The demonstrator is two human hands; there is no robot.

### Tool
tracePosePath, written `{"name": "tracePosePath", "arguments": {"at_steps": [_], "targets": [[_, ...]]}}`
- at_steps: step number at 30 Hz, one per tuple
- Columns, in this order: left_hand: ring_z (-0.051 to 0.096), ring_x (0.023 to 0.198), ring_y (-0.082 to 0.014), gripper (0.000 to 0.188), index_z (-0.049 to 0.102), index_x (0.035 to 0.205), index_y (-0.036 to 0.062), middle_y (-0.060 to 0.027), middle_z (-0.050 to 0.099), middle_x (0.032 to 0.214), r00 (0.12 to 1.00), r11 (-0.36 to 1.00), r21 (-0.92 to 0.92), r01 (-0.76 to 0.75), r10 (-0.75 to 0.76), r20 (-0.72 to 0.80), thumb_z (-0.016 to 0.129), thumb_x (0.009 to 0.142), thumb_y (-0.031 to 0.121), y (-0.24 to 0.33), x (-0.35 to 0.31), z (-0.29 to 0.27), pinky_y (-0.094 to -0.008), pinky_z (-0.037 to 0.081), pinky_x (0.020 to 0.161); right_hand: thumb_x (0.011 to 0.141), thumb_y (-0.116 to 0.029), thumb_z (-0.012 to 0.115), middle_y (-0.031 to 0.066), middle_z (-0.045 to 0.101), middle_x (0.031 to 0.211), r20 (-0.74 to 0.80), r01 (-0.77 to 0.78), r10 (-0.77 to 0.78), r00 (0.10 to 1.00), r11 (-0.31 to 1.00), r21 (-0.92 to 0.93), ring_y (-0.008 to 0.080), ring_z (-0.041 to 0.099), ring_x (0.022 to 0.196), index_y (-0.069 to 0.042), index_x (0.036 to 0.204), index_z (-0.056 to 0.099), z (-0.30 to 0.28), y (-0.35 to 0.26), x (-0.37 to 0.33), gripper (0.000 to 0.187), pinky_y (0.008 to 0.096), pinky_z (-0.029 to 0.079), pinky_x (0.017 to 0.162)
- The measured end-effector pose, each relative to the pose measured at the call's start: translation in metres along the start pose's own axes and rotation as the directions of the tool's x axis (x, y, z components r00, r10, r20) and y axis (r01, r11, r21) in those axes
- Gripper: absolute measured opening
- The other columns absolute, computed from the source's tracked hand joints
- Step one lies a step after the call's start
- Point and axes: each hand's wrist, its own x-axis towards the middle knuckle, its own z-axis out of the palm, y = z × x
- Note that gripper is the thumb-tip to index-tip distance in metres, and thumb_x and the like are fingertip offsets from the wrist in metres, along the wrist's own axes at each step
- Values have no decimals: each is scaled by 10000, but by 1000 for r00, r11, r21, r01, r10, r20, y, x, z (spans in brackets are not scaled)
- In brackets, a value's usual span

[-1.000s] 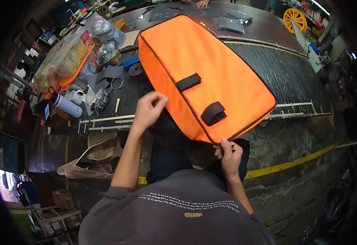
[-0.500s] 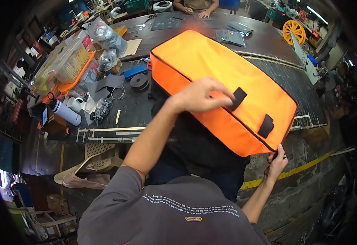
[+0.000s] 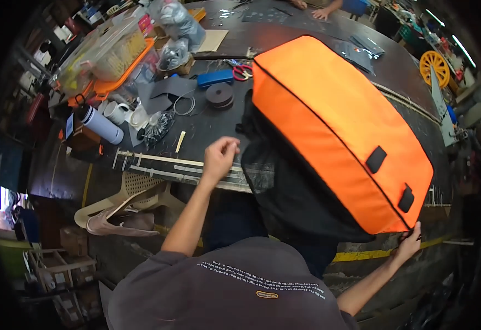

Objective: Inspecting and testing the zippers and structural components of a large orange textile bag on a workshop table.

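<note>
Bag (image 3: pixel 334 110), bright orange with black piping and a black underside, slanted over the near edge of the dark table (image 3: pixel 210 124), its near end above the person's lap. The right hand (image 3: pixel 410 241) gripped its near right corner, fingers bent in close and thumb raised along the edge. The left hand (image 3: pixel 220 159) hung well apart from the bag, left of it, fingers curled inward; whether thumb and fingertips met, or pinched anything small, could not be told.
</note>
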Motion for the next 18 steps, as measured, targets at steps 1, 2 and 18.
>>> {"name": "tracePosePath", "arguments": {"at_steps": [1,2,18], "targets": [[746,822,-104,160,772,1099,-8,-60,784,868,998,997,58,56,-57,-1,667,1039,97,-2,-19,-6,-280,567,734,1041,-419,736,-50,490,637,7,-7,8,1000,1000,-22,65,411,520,-131,773,613,6,3,12,412,272,301,490],[762,826,-125,159,777,1096,-3,-74,785,866,998,994,89,63,-62,-12,668,1035,95,-12,-33,-11,-288,576,735,1039,-425,738,-50,487,639,14,-11,12,1000,999,-43,65,412,520,-134,762,598,12,2,25,425,273,304,489],[723,1061,-357,226,796,1183,123,-103,697,1174,971,441,897,-8,218,-98,729,968,144,-59,111,-155,-476,588,875,1044,-415,720,127,736,1159,-68,-23,18,998,997,-71,240,675,932,102,1220,726,21,6,51,546,396,543,831]]}}
